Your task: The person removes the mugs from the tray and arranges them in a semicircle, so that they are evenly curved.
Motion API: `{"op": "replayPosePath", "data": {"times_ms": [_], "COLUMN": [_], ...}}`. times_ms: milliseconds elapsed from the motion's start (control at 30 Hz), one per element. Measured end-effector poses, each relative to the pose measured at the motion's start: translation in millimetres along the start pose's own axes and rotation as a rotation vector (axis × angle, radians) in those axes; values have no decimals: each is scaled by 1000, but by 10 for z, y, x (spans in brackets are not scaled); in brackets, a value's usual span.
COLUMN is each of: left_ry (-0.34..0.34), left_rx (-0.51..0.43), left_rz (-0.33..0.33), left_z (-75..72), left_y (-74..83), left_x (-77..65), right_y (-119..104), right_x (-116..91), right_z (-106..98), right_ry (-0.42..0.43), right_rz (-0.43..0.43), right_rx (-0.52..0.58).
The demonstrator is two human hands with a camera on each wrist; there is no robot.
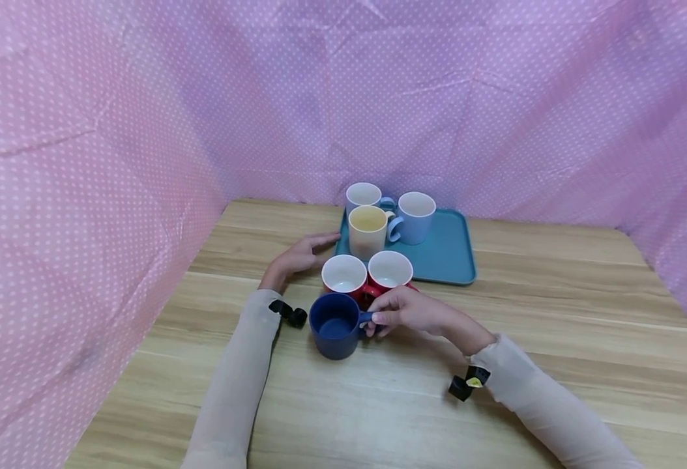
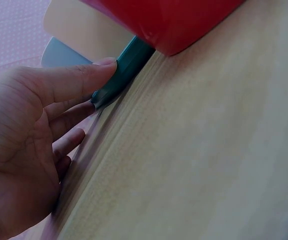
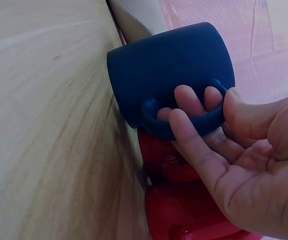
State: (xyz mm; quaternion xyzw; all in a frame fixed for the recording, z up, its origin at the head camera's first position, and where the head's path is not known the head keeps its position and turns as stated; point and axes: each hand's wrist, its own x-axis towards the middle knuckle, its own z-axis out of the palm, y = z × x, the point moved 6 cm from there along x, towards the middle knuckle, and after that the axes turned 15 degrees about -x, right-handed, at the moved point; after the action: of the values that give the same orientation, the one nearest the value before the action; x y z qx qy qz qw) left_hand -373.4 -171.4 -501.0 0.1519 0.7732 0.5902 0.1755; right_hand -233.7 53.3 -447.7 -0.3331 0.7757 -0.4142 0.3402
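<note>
A dark blue mug (image 1: 336, 335) is at the table's front middle; whether its base touches the wood I cannot tell. My right hand (image 3: 254, 155) grips its handle (image 3: 204, 125), fingers through the loop and thumb against it. Two red mugs with white insides, a left one (image 1: 345, 275) and a right one (image 1: 390, 270), stand just behind it. My left hand (image 2: 38, 120) is at the near-left corner of a teal tray (image 1: 446, 254), thumb on the rim and fingertips against its edge, pinching it. In the head view the red mugs partly hide that corner.
On the tray stand a cream mug (image 1: 368, 238) and two light blue mugs, one at the back left (image 1: 362, 197) and one to the right (image 1: 416, 225). A pink dotted cloth (image 1: 343, 98) hangs behind and beside the wooden table (image 1: 555, 312).
</note>
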Motion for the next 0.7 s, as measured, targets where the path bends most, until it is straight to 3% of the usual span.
{"op": "replayPosePath", "data": {"times_ms": [433, 700], "left_ry": [-2, -8], "left_rx": [6, 1], "left_rz": [4, 23], "left_z": [-12, 3], "left_y": [33, 24], "left_x": [-28, -42], "right_y": [29, 16], "right_x": [54, 20], "right_z": [-46, -18], "right_ry": [-3, -5], "right_rz": [-63, -46], "right_rx": [-78, -87]}}
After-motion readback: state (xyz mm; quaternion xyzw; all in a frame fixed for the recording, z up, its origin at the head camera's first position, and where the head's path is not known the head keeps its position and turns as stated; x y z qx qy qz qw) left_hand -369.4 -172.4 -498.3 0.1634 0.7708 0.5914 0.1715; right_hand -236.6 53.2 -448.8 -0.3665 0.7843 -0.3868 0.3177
